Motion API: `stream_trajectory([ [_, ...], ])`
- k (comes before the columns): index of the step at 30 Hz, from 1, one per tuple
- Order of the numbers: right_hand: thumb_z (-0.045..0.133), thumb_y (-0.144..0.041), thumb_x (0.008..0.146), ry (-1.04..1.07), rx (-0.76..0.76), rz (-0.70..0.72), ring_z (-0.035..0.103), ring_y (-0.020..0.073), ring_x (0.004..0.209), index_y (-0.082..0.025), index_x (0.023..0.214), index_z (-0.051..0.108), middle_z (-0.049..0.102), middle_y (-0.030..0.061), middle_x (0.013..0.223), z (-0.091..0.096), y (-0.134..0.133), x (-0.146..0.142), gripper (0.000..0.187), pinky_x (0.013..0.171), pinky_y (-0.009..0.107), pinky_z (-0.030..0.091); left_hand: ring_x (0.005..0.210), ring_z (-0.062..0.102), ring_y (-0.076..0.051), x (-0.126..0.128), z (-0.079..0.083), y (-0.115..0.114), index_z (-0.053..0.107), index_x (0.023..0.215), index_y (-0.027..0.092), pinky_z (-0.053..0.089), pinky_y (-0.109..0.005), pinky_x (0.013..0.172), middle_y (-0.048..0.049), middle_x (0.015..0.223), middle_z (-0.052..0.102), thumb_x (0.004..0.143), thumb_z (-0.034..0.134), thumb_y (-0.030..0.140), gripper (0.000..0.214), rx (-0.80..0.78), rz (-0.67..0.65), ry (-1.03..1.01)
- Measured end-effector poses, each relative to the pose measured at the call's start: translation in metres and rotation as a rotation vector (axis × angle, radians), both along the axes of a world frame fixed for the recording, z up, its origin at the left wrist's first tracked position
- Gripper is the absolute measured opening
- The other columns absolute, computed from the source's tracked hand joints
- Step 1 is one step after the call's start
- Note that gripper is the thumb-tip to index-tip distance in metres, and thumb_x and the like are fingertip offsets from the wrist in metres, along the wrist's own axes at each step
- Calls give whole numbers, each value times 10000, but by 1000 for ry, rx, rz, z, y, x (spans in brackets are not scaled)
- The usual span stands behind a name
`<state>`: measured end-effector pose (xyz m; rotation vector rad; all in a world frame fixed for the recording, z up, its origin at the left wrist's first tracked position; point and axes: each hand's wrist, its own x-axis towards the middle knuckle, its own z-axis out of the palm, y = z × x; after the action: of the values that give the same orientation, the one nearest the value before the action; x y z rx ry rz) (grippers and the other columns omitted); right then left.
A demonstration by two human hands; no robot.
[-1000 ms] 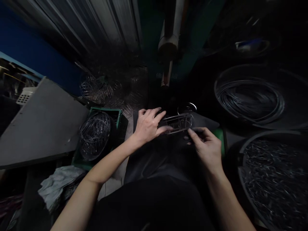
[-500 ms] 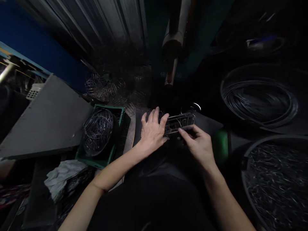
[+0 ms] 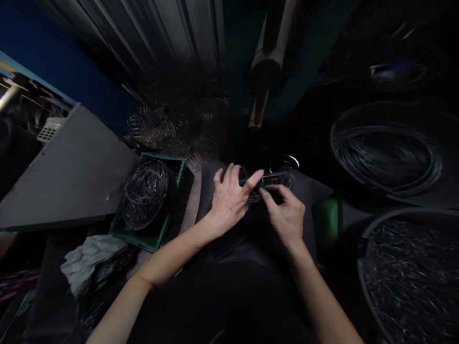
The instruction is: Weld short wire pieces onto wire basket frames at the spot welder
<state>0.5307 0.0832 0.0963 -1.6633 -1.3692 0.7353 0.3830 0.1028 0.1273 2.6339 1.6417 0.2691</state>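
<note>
Wire frame partly hidden, lower-right tub cropped

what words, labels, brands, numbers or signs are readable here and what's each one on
None can be read.
Dark green machine: a row of pale characters, too blurred to read.
Wire frame: no lettering visible.

Your left hand and right hand are bare, as are your 2 forearms. Your clothing looks near-black.
</note>
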Motion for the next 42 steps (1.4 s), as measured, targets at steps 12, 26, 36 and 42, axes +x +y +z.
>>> stream_trajectory([
  [12,544,-336,878,-111,305,-64,648,161,737,-193,866,664,692,39,822,10,22,-20,188,696,271,502,1415,215,-297,-26,-2,41,297,1315,243,211,-505,1092,-168,1401,330,688,614,142,709,150,-123,-183],
  [26,549,-330,882,-181,417,-108,647,169,758,-176,901,653,688,58,848,-2,67,-32,186,730,286,507,1408,239,-295,-36,-13,92,343,1237,245,252,-512,1072,-150,1385,354,670,612,131,638,206,-164,-346],
  [36,561,-329,878,-225,466,-157,644,165,724,-168,897,655,682,64,820,-8,86,-35,188,702,277,510,1413,231,-274,-39,-23,113,359,1220,227,280,-488,1073,-158,1378,360,668,632,132,622,264,-194,-403],
  [42,562,-299,882,-241,486,-150,640,160,721,-171,898,646,677,58,818,-8,92,-35,154,704,271,501,1388,287,-281,-35,-25,119,365,1203,197,318,-482,1061,-178,1342,396,680,624,130,588,297,-202,-455],
])
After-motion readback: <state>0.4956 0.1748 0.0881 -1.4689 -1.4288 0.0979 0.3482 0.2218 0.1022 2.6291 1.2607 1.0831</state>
